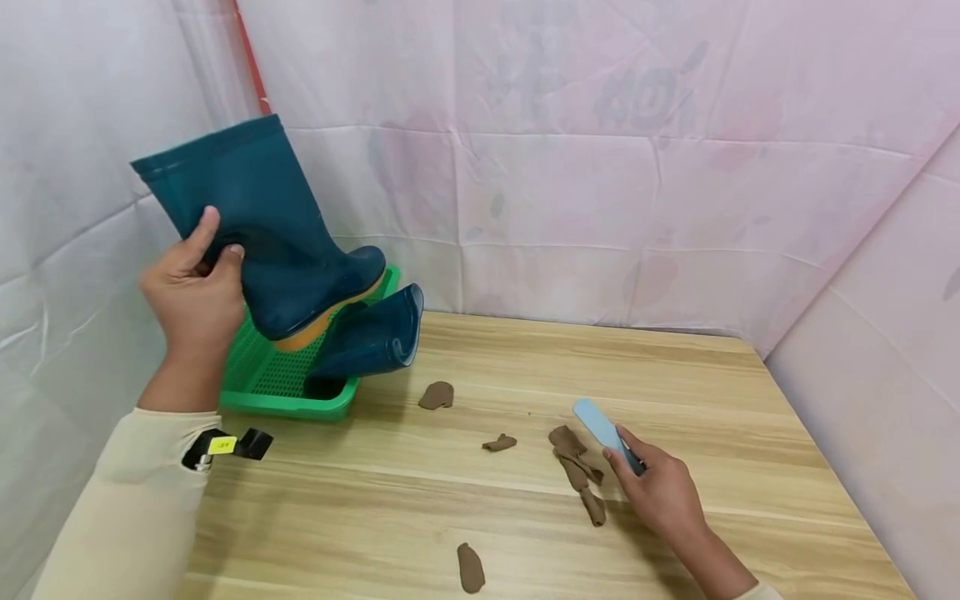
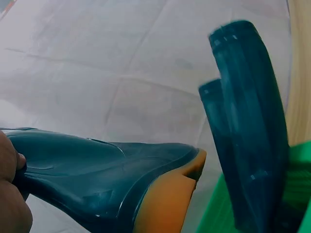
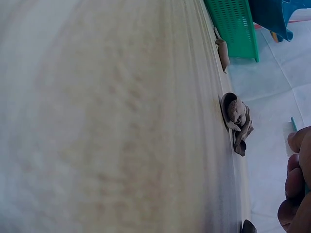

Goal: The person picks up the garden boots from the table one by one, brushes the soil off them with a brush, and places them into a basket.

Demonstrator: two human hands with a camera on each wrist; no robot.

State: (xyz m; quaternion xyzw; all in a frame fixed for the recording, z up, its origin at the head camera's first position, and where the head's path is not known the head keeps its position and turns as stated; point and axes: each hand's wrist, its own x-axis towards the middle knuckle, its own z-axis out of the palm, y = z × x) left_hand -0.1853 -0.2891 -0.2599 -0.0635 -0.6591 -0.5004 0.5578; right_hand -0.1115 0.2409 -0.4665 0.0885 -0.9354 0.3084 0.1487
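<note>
My left hand (image 1: 197, 292) grips a dark teal rubber boot (image 1: 258, 200) by its shaft, thumb on the near side. The boot is tilted, with its toe pointing right and its orange sole (image 2: 165, 201) facing down above a green basket (image 1: 300, 407). A second teal boot (image 1: 371, 337) lies in the basket, its shaft sticking out over the right rim. On the right, my right hand (image 1: 663, 490) holds a small light-blue brush (image 1: 597, 422), pale bristles showing in the right wrist view. Just left of this hand lies a clump of brown clay-like pieces (image 1: 573, 467) on the table.
More flat brown pieces lie scattered on the wooden table (image 1: 675, 375): one near the basket (image 1: 437, 395), one mid-table (image 1: 499, 442) and one toward the front (image 1: 471, 568). Pale cloth walls (image 1: 555, 183) stand behind and at both sides.
</note>
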